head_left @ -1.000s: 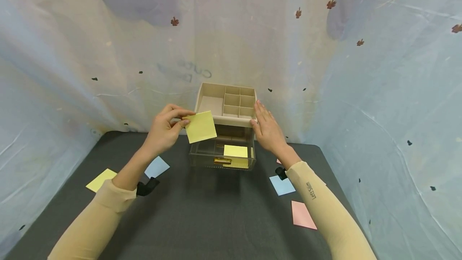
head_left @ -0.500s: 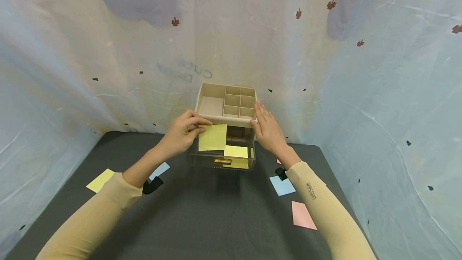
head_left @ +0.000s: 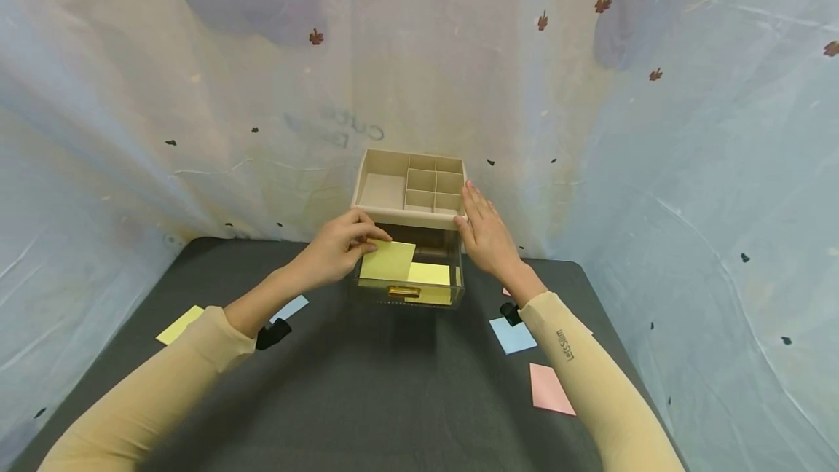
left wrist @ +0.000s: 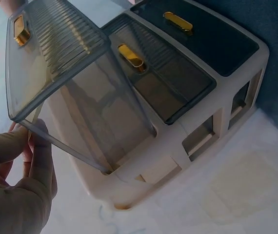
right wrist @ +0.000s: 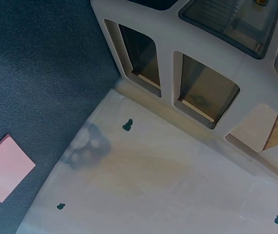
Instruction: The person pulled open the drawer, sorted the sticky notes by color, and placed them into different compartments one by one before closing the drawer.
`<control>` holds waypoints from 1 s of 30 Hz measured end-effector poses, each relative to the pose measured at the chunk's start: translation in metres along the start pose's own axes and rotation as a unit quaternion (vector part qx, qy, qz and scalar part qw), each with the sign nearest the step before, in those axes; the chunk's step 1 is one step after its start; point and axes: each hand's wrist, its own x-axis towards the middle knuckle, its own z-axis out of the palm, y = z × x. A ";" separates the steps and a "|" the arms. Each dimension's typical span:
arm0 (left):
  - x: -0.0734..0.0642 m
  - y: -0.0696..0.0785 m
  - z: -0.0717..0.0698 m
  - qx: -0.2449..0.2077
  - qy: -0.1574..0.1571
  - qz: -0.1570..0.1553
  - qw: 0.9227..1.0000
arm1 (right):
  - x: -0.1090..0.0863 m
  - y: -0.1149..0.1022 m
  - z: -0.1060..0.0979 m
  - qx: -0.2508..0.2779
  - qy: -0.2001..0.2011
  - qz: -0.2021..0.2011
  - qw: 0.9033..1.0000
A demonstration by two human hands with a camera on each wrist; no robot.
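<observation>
**Left hand pinches a yellow paper square inside a see-through drawer**

A person's left hand [head_left: 337,248] pinches a yellow paper square [head_left: 387,262] by its upper left corner, thumb against fingertips. The square tilts, its lower part behind the front wall of a clear, pulled-out drawer [head_left: 368,296]. A second yellow square [head_left: 432,274] is in the drawer, just to the right. The right hand [head_left: 486,235] rests against the right side of the beige organizer [head_left: 406,219], fingers straight, gripping nothing.

The held square looks thin edge-on in the left wrist view. It is probably very light and flexible, easily creased by a hard squeeze; whether it is one sheet or a thin pad is unclear. A gentle corner or top-edge pinch should suit it, keeping fingers above the drawer's rim. The drawer seems rigid plastic, smooth and perhaps slippery, best taken by its gold handle [head_left: 403,291].
</observation>
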 end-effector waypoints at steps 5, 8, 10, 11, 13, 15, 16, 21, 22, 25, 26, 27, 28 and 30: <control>-0.001 -0.001 0.002 0.010 -0.024 -0.002 1.000 | 0.000 0.000 0.000 0.000 0.001 -0.002 1.000; -0.001 -0.002 0.003 0.016 -0.033 -0.003 0.999 | 0.000 0.000 0.000 0.000 0.001 -0.003 1.000; -0.002 -0.002 0.004 0.018 -0.039 -0.004 0.999 | 0.001 0.001 0.001 -0.001 0.002 -0.003 1.000; -0.002 -0.002 0.004 0.019 -0.041 -0.005 0.999 | 0.001 0.001 0.001 -0.002 0.002 -0.004 1.000; -0.002 -0.002 0.004 0.022 -0.045 -0.005 0.999 | 0.001 0.002 0.002 -0.005 0.003 -0.005 1.000; -0.003 -0.002 0.004 0.025 -0.050 -0.005 0.998 | 0.001 0.003 0.002 -0.006 0.005 -0.006 1.000; -0.003 -0.002 0.003 0.027 -0.054 -0.005 0.998 | 0.001 0.003 0.003 -0.006 0.005 -0.006 1.000; -0.002 -0.002 0.000 0.040 -0.088 -0.011 0.995 | 0.000 0.003 0.003 -0.005 0.006 -0.006 1.000; -0.001 -0.001 -0.001 0.042 -0.096 -0.013 0.994 | 0.000 0.002 0.003 -0.004 0.006 -0.006 1.000; 0.002 -0.001 -0.003 0.044 -0.123 -0.018 0.991 | 0.001 0.003 0.003 -0.004 0.007 -0.008 1.000; 0.003 -0.002 -0.004 0.046 -0.132 -0.019 0.990 | 0.001 0.003 0.003 -0.004 0.007 -0.007 1.000; 0.004 -0.002 -0.005 0.047 -0.140 -0.018 0.989 | 0.001 0.003 0.003 -0.003 0.007 -0.007 1.000; 0.006 -0.001 -0.005 0.050 -0.148 -0.016 0.988 | 0.001 0.002 0.003 -0.002 0.007 -0.006 1.000; 0.009 -0.002 -0.006 0.061 -0.160 -0.007 0.985 | 0.000 0.002 0.002 0.000 0.006 -0.005 1.000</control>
